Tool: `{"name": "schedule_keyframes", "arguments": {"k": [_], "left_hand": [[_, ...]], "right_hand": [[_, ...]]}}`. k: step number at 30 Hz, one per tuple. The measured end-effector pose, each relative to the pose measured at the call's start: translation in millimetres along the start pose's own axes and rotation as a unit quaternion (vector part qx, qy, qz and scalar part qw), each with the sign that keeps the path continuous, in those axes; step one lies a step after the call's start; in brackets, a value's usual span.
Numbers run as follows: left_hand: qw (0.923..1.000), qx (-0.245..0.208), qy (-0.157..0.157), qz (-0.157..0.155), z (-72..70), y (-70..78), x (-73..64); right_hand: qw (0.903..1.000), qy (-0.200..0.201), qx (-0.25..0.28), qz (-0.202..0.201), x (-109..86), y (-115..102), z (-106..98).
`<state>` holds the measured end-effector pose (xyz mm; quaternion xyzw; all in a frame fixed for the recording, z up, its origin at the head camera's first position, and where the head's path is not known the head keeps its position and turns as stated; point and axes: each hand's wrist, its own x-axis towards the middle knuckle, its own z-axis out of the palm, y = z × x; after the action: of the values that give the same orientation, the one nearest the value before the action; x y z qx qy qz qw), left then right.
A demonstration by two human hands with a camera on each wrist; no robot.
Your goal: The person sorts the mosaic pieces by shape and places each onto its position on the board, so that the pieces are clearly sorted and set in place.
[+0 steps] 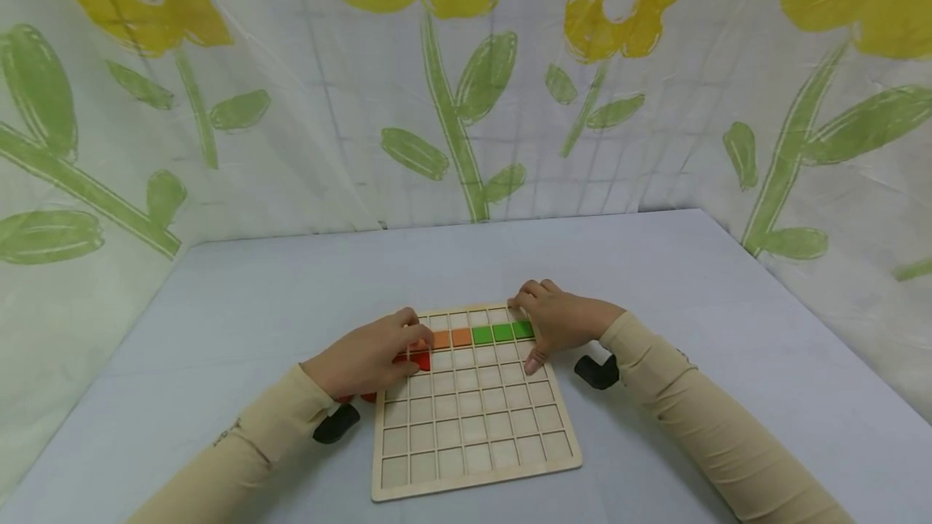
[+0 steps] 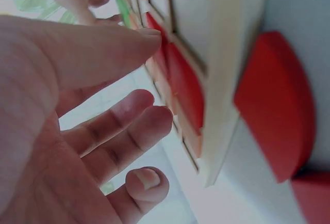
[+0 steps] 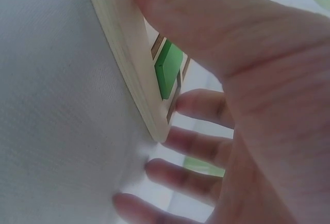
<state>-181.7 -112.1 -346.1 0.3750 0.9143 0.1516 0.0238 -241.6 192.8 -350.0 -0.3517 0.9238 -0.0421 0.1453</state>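
Note:
A square wooden grid board [image 1: 477, 479] lies on the table with colored tiles in some cells. My left hand [image 1: 374, 352] is over its upper left part, thumb and index finger pinching a red tile [image 1: 421, 361] in the row below the orange tiles [image 1: 451, 338]. The index fingertip is hidden behind the thumb in the left wrist view; the other fingers are spread loosely. My right hand [image 1: 557, 322] spans the board's far right corner, its thumb on the right edge and fingertips by the far edge, beside the green tiles [image 1: 502, 333].
On the table at the board's left side lie loose red pieces, one with a curved edge [image 2: 278, 105], partly under my left hand in the head view. A flower-patterned curtain [image 1: 291, 144] hangs behind the white table [image 1: 728, 346].

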Motion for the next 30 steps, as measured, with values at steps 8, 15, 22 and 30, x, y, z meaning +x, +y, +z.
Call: {"name": "schedule_keyframes", "arguments": {"k": [8, 15, 22, 30], "left_hand": [[0.9987, -0.011, 0.015, -0.047, -21.7, -8.5, -18.2], [0.9937, -0.033, -0.017, -0.106, -32.9, -33.5, -56.1], [0.9931, -0.069, -0.045, -0.083, -33.9, -47.9, -86.4], [0.9944, -0.070, -0.021, -0.076, -24.0, -49.7, -93.2]], "right_hand": [[1.0000, -0.003, -0.003, 0.008, 2.1, 2.4, -0.5], [0.9999, -0.004, -0.002, 0.010, 0.4, 4.9, -3.6], [1.0000, 0.000, -0.005, -0.001, -0.8, 5.6, -3.4], [1.0000, -0.005, 0.002, 0.002, 1.5, 1.3, 1.1]]}}
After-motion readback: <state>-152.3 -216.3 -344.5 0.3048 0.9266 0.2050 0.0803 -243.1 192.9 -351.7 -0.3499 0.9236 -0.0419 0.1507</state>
